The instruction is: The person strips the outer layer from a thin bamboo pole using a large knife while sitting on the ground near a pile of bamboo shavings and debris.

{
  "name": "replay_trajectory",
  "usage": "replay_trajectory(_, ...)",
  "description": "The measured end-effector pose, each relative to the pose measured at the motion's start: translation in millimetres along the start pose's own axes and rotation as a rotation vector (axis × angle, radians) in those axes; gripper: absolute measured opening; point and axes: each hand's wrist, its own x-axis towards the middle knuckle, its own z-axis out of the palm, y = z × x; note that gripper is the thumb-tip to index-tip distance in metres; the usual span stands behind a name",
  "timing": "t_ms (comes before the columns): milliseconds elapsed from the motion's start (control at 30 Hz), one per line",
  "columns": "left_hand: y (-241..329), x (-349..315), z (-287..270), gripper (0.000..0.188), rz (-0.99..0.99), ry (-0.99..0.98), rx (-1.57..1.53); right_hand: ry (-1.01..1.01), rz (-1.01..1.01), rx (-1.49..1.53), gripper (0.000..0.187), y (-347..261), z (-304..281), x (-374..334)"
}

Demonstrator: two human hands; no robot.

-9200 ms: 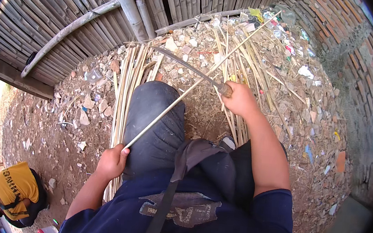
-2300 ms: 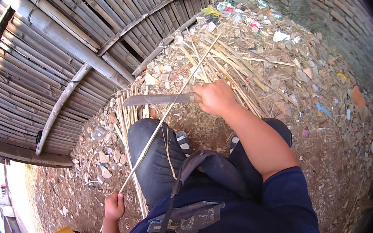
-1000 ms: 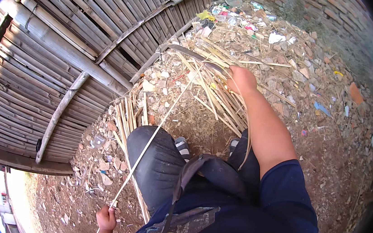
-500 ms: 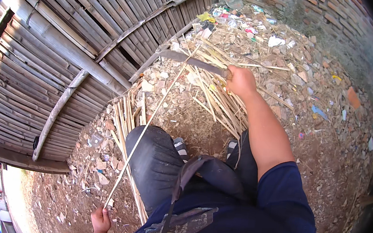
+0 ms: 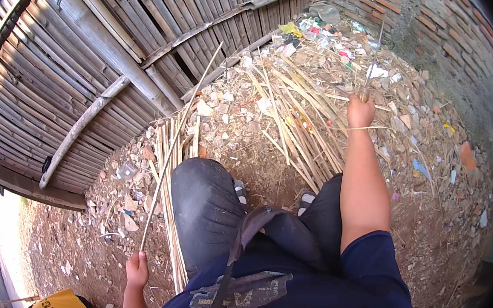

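Observation:
At the lower left, my left hand is closed around the near end of a long thin bamboo strip. The strip slants up past my left knee toward the bamboo wall. My right hand grips a machete by its handle, farther off to the right. Its blade points away from me and shows almost edge-on. The blade and the strip are well apart. A thin pale sliver crosses at my right wrist. Beyond my feet, many split bamboo strips lie in a loose heap.
A second bundle of strips lies along my left leg. A bamboo slat wall stands on the left, a brick wall at the far right. Rubble and litter cover the ground. A yellow cloth shows at the bottom left.
The machete has come off the strip and swung right and upright with my right hand. The strip's far end has moved left, toward the bamboo wall.

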Motion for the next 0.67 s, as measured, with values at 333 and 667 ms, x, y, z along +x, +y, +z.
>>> replay_trajectory(333, -24, 7, 52, 0.035, -0.221, 0.207, 0.242, -0.172, 0.233, 0.404, 0.016, -12, -19, 6)
replay_trajectory(667, -137, -53, 155, 0.081, -0.631, -0.396, 0.099, -0.106, 0.276, 0.289, 0.017, 2, -19, 21)
